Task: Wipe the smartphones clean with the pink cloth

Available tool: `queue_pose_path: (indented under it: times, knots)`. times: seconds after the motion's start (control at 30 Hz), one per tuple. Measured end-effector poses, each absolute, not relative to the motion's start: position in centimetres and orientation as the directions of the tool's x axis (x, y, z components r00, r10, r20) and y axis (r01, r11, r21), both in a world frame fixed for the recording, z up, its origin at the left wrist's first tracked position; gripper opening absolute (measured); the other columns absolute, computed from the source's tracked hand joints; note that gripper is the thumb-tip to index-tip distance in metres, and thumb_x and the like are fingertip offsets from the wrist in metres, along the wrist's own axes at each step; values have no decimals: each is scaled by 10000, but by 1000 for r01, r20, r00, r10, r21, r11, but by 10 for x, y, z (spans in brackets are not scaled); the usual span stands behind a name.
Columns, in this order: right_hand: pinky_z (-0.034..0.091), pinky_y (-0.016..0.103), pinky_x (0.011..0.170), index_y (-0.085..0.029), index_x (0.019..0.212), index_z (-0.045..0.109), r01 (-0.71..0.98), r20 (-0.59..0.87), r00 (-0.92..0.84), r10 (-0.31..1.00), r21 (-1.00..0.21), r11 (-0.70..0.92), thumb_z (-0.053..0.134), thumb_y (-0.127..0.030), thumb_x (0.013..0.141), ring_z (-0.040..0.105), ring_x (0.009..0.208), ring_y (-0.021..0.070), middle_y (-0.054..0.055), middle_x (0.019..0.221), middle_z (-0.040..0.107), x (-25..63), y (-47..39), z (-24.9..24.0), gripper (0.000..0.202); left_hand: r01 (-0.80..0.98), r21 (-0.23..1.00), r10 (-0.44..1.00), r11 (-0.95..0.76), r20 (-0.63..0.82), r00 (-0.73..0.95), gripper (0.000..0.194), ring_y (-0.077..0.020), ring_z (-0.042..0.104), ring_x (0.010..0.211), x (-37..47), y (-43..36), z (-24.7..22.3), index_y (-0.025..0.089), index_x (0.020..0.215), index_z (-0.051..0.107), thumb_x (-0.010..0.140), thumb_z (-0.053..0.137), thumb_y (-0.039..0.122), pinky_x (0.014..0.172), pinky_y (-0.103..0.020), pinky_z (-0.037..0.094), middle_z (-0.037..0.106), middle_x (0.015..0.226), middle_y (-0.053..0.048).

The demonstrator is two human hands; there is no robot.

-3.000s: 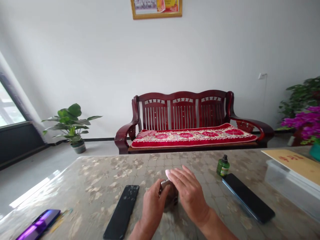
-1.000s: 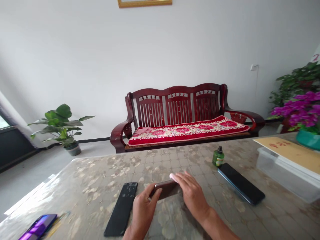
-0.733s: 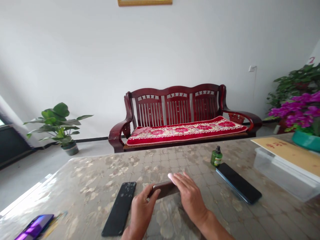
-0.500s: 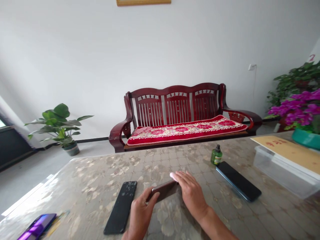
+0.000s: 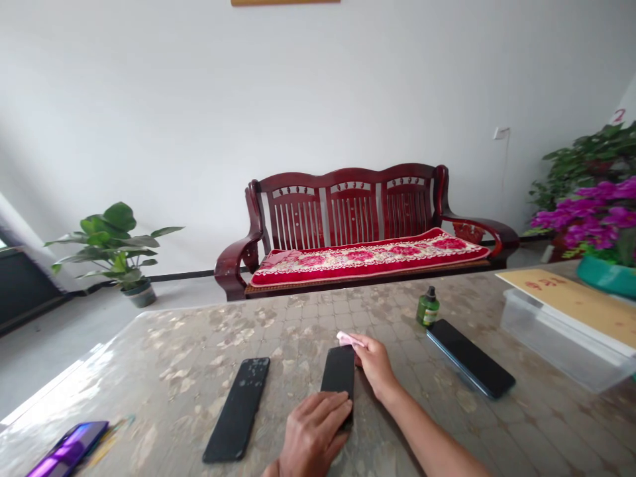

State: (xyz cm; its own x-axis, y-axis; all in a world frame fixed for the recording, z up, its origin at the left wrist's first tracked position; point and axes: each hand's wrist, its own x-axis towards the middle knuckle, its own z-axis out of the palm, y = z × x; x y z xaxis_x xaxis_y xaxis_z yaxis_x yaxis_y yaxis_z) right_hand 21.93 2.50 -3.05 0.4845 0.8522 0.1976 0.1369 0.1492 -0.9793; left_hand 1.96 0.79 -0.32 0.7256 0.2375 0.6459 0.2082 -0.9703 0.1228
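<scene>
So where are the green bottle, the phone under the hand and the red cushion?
Green bottle (image 5: 428, 310), head view: middle of its body.
Phone (image 5: 338, 371), head view: bare upper part.
Red cushion (image 5: 368, 257), head view: middle of its top.

1. Left hand (image 5: 315, 430): palm down, fingers close together, reaching forward and rightward, thumb nearer the body.
2. Left wrist (image 5: 274, 468): partly cut off below.
3. Right hand (image 5: 375, 364): farther forward, fingertips pinched together.
4. Right forearm (image 5: 428, 432): bare, slanting in from lower right.
</scene>
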Motion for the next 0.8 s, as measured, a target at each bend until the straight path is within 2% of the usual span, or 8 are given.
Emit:
queue_pose_path:
  times: [0.2,0.37,0.5,0.67,0.8]
  knots:
    - [556,384,807,-230,908,767,398,306,414,857,-908,132,523,-303,801,721,878,256,73,926,770,238,36,-27,276,252,163,300,-954,559,773,270,-217,667,926,42,6,-14,211,1137,625,880,540,194,825,-322,553,710,1079,-62]
    - [512,309,891,-297,933,758,504,370,277,887,-842,194,536,-170,758,700,953,192,10,995,763,241,35,-19,310,295,167,339,-941,468,816,307,-232,633,889,61,8,-17,203,1117,613,813,636,165,802,-358,542,693,1043,-51]
    - [526,314,839,-280,912,761,481,328,322,888,-865,145,521,-205,773,705,903,207,30,941,770,247,40,-19,287,311,168,354,-935,445,823,307,-241,625,928,72,12,-18,201,1095,616,800,699,186,893,-395,527,688,1023,-42]
    - [568,311,681,-154,970,743,331,181,439,880,-943,28,482,-337,769,714,777,221,101,891,763,256,42,-29,377,317,225,384,-921,406,829,360,-233,618,1048,74,17,-25,198,1152,605,814,729,205,1070,-451,428,671,1108,-44]
    - [572,275,641,-129,1026,726,248,105,450,887,-969,-11,487,-445,769,711,781,207,99,919,757,257,32,-31,472,311,242,383,-919,362,850,236,-221,595,1133,76,19,-32,213,1113,622,880,657,204,1115,-472,374,670,1135,-38]
